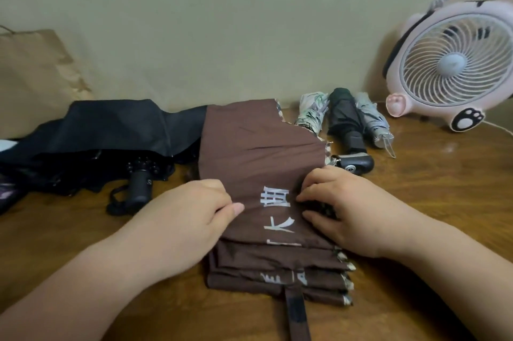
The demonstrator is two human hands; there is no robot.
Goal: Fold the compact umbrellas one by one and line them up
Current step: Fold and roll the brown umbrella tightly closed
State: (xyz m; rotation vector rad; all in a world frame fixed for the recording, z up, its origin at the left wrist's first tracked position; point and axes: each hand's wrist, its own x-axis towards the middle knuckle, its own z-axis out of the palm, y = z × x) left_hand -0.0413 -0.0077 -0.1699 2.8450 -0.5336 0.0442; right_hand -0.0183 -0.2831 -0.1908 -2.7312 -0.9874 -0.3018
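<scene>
Mid-fold: brown umbrella (258, 152) panels being flattened.
L hand (191, 218) & R hand (341, 210) fingers (316, 185) pinch top panel's edges; next prob. roll tight, wrap strap (298, 310).

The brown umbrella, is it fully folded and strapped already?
Not yet. The brown umbrella lies in flat pleats, strap loose; left hand and right hand pinch its top panel.

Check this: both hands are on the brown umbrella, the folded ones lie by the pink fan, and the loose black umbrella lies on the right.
Wrong on one point: in the head view the loose black umbrella lies on the left, not the right. The left hand and right hand are on the brown umbrella, and the folded umbrellas lie by the pink fan.
</scene>
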